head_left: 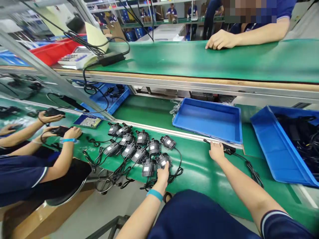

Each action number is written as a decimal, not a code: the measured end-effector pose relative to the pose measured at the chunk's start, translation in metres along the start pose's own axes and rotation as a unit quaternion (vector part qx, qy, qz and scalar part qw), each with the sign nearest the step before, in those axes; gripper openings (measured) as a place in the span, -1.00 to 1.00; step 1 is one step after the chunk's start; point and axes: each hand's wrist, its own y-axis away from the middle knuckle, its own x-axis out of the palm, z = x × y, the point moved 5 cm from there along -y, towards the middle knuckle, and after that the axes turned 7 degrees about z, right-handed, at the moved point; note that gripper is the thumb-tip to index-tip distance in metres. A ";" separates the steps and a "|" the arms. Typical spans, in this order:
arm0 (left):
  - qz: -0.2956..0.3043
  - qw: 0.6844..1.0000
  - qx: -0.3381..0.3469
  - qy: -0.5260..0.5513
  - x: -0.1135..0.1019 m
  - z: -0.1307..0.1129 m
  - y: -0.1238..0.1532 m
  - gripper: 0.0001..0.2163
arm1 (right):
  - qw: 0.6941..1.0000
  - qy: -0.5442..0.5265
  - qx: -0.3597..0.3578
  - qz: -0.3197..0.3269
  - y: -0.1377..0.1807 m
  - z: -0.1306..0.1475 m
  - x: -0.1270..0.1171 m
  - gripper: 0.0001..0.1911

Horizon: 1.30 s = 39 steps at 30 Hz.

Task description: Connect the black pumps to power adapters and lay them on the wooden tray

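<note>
Dozen-ish black adapters (139, 151) grouped on worktop (199, 169). My left hand (163, 174) rests on nearest, fingers flat. Right hand (216, 152) fingers clamped on black plug (228, 149) by empty blue tray (209, 119); none trayed yet.

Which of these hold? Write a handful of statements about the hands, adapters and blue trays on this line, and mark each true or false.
1. The left hand rests on a black adapter in the cluster on the green belt. True.
2. The right hand is inside the empty blue tray. False: it lies on the belt in front of the tray, touching a black adapter with a cord.
3. The blue bin at right holds black cords. True.
4. The left wrist wears a red band. False: the wristband is blue.
</note>
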 end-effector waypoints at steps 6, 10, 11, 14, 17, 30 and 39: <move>-0.018 0.992 0.068 -0.106 0.000 0.024 0.062 -0.63 | 0.989 0.023 -0.118 0.092 0.014 0.028 0.014 -0.65; 0.043 0.970 0.129 -0.203 0.007 0.038 0.085 -0.75 | 0.953 0.001 -0.267 0.145 0.046 0.095 0.034 -0.59; 0.050 0.969 0.118 -0.211 0.008 0.042 0.087 -0.74 | 0.940 -0.007 -0.301 0.161 0.054 0.113 0.041 -0.61; 0.066 0.964 0.079 -0.247 0.012 0.050 0.085 -0.76 | 0.912 -0.022 -0.356 0.199 0.073 0.155 0.057 -0.63; 0.090 0.962 0.044 -0.256 0.014 0.056 0.083 -0.88 | 0.909 -0.026 -0.354 0.218 0.079 0.170 0.064 -0.65; 0.177 0.963 0.181 0.093 -0.001 -0.061 0.094 -0.77 | 0.924 -0.219 -0.293 0.112 0.141 0.067 0.014 -0.65; 0.197 0.908 0.364 0.063 -0.011 -0.151 0.126 -0.86 | 0.848 -0.409 -0.336 -0.032 0.193 0.055 -0.047 -0.78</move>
